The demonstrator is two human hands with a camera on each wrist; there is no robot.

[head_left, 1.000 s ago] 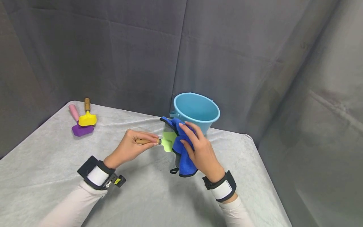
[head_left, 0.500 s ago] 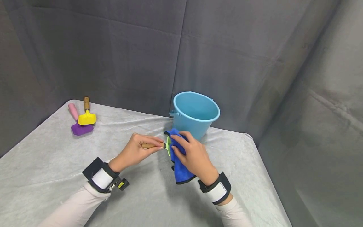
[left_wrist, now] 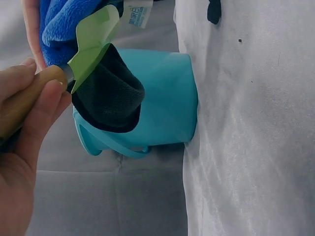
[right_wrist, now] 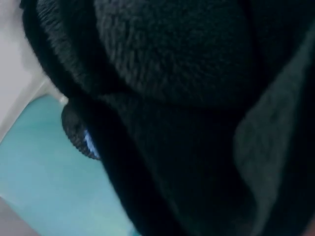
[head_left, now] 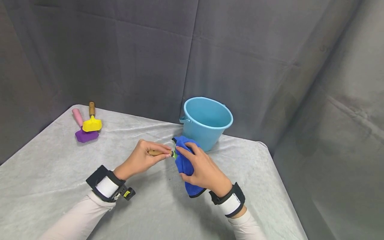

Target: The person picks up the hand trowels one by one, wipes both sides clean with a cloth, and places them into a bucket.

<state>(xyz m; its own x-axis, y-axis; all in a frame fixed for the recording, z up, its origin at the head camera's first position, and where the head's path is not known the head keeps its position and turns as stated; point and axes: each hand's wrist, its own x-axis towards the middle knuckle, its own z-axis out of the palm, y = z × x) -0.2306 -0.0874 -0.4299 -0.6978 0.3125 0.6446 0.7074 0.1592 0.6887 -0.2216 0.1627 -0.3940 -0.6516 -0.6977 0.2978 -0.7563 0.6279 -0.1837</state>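
My left hand (head_left: 143, 156) pinches the wooden handle (head_left: 154, 153) of a small shovel between thumb and fingers. Its light green blade (left_wrist: 96, 37) shows in the left wrist view, standing against a microfibre cloth. In the head view the cloth covers most of that blade. My right hand (head_left: 207, 168) grips the cloth (head_left: 183, 163), which is blue on one side with black edging, its fingers bent over the blue face. The cloth's dark grey side (right_wrist: 167, 54) fills most of the right wrist view. Both hands are above the table, in front of a light blue bucket (head_left: 199, 135).
At the table's back left lie two more small shovels: a yellow one (head_left: 92, 125) with a wooden handle rests over a purple one (head_left: 85, 136) with a pink handle. Pale cloth covers the table (head_left: 144, 206). Grey curtains (head_left: 135, 60) hang behind and to the right.
The shovel has shifted right and turned, and the cloth has come lower and now covers nearly all its blade. My right thumb has spread down, away from the index finger. The bucket stays put.
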